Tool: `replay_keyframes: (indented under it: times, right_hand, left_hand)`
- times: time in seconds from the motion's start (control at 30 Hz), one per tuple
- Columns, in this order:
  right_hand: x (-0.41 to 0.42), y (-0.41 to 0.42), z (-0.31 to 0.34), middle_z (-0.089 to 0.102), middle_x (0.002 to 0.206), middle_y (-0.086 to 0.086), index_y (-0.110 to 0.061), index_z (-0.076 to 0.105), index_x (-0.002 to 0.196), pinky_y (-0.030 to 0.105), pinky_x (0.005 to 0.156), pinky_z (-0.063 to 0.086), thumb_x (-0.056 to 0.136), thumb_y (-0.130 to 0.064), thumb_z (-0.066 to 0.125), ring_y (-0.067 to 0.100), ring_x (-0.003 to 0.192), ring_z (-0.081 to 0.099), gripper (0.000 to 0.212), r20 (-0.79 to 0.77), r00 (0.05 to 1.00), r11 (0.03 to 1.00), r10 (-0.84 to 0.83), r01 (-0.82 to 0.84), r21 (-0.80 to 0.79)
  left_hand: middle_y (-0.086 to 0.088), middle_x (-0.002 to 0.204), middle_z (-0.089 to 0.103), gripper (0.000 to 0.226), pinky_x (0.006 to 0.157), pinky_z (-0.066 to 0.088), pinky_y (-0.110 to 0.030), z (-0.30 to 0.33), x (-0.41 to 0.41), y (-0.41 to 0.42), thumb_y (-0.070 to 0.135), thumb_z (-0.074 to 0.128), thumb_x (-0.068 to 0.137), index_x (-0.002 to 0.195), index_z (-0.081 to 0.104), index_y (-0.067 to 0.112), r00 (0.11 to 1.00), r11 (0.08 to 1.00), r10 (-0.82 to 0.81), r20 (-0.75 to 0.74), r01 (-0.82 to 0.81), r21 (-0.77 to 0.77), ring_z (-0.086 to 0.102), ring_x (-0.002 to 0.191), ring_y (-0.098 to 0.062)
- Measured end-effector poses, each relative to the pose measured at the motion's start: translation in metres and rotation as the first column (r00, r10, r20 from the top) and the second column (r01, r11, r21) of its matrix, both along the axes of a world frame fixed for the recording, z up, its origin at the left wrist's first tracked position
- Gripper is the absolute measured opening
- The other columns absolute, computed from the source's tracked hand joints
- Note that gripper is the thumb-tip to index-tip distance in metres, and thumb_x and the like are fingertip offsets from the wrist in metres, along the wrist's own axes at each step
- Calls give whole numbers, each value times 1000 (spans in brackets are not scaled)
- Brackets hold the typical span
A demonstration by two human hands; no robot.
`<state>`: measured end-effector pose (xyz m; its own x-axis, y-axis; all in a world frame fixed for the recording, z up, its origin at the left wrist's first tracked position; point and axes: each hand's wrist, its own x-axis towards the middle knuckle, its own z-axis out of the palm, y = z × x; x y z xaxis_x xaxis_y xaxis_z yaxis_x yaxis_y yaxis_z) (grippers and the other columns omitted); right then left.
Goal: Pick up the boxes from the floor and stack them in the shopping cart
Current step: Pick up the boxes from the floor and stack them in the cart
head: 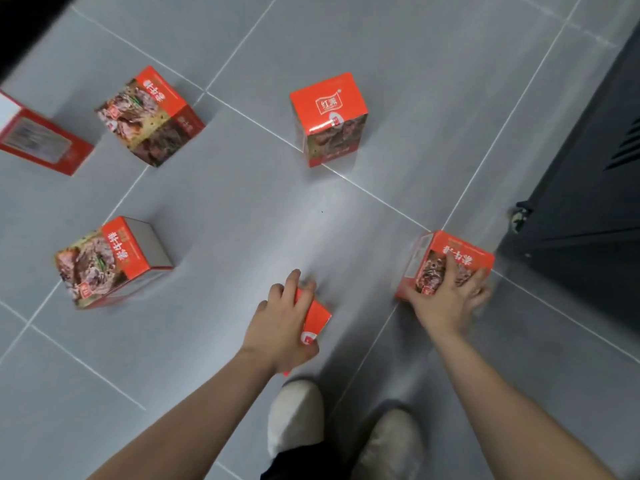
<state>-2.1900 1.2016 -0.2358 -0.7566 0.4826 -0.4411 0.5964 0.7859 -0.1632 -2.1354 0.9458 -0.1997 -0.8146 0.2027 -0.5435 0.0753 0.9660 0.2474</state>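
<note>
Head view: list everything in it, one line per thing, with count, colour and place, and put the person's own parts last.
boxes: six, orange-red with food pictures; four lie free on the floor at far left, upper left, upper centre and left; one is under each hand.
floor: one, grey tiles with pale grout lines, fills the view.
cabinet: one, dark, at the right edge, with a small caster at its lower corner.
shoes: two, off-white, bottom centre.
left hand: one, grips a box near the bottom centre.
right hand: one, fingers spread over the box at right.
</note>
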Motion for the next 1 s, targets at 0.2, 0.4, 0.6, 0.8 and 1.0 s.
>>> replay_keyframes:
  times: [0.2,0.4,0.6,0.8,1.0]
  right_hand:
    - [-15,3,51,10,158,6,-33,50,133,53,101,32,65,-47,75,38,132,27,73,-75,990,992,119,-122,-34]
    - [-26,-33,195,26,153,-5,-38,52,131,46,102,32,73,-50,66,28,131,32,61,3,952,943,307,-304,-134]
    - [-38,-86,384,40,143,-6,-40,53,128,48,101,37,71,-51,63,25,126,36,60,-78,877,849,474,-479,-224]
    - [-39,-138,532,48,130,-6,-39,58,124,48,101,38,72,-49,66,22,123,37,53,-221,797,730,562,-604,-320]
    - [-11,-187,641,50,132,-3,-38,60,123,43,104,36,74,-50,65,23,124,38,50,-323,635,555,702,-771,-312]
  left_hand:
    - [-5,147,18,79,84,49,-36,42,-12,-17,51,63,70,135,29,22,997,998,66,27,-66,16,39,116,-29]
    - [-3,141,24,76,75,48,-33,183,-29,-44,52,65,68,131,33,23,991,991,133,-34,-132,31,42,112,-27]
    - [-6,131,33,80,81,49,-41,380,-33,-82,52,72,67,131,36,19,959,965,261,-111,-256,59,43,111,-29]
    - [-4,130,32,79,81,52,-49,518,7,-111,51,73,66,130,35,22,891,910,410,-196,-413,27,42,113,-30]
    - [-3,135,33,81,88,51,-39,619,89,-139,51,75,68,133,34,25,762,798,590,-267,-600,55,44,116,-27]
